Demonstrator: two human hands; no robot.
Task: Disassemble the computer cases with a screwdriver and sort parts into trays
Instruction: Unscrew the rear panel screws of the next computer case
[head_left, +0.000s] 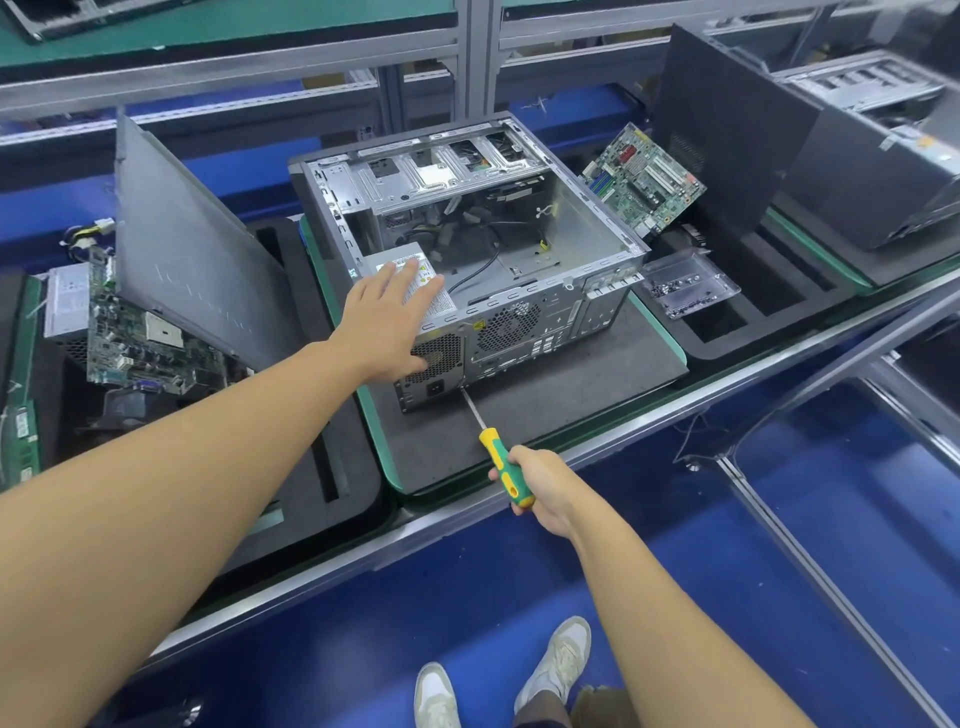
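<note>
**A:** Which step is this meant to be? The left hand (387, 322) is laid flat with fingers spread on the power supply (415, 275), at the near corner of the open computer case (519, 244). The screwdriver (506, 467) is gripped round the handle by the right hand (543, 486).

**B:** PSU screws, probably. The tip is set against the rear panel, low down.

**A:** And next?

**B:** The tip needs to be seated square and turned while the unit is steadied. The screw is then dropped in the clear tray (722, 283) just right of the case.

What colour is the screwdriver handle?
Green and yellow screwdriver handle, gripped by the right hand; head view.
</note>
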